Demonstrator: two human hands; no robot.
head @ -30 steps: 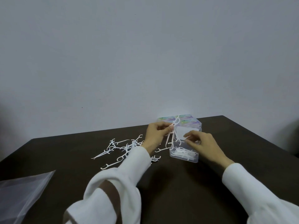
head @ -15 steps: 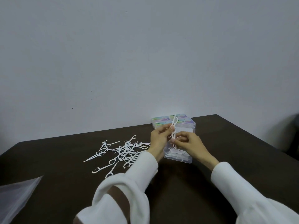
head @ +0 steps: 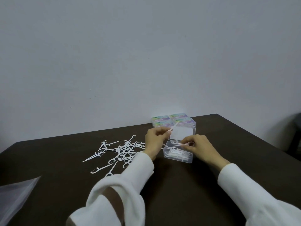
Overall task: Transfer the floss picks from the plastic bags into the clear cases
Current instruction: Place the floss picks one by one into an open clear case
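At the centre of the dark table (head: 179, 185), a little to the right, an open clear case (head: 178, 154) is seen, partly filled with white floss picks lying loosely across one another; its lid (head: 181, 133) is raised at 12 o'clock behind it. A single pick (head: 173, 128) is pinched between thumb and fingertips of the left hand (head: 154, 141), at 10 o'clock from the case. A further pick is pinched by the curled fingers of the right hand (head: 201, 148), directly over the case's 1 o'clock corner. It is judged that the picks are best lowered flat and aligned with those already inside, so that the lid can later be shut. The loose pile of floss picks (head: 121, 150) remains at 9 o'clock of the case, well short of transferred. Closed cases (head: 173, 120) with coloured labels are stacked at 12 o'clock; their contents cannot be told. A plastic bag (head: 15, 199) lies at 8 o'clock, apparently empty.
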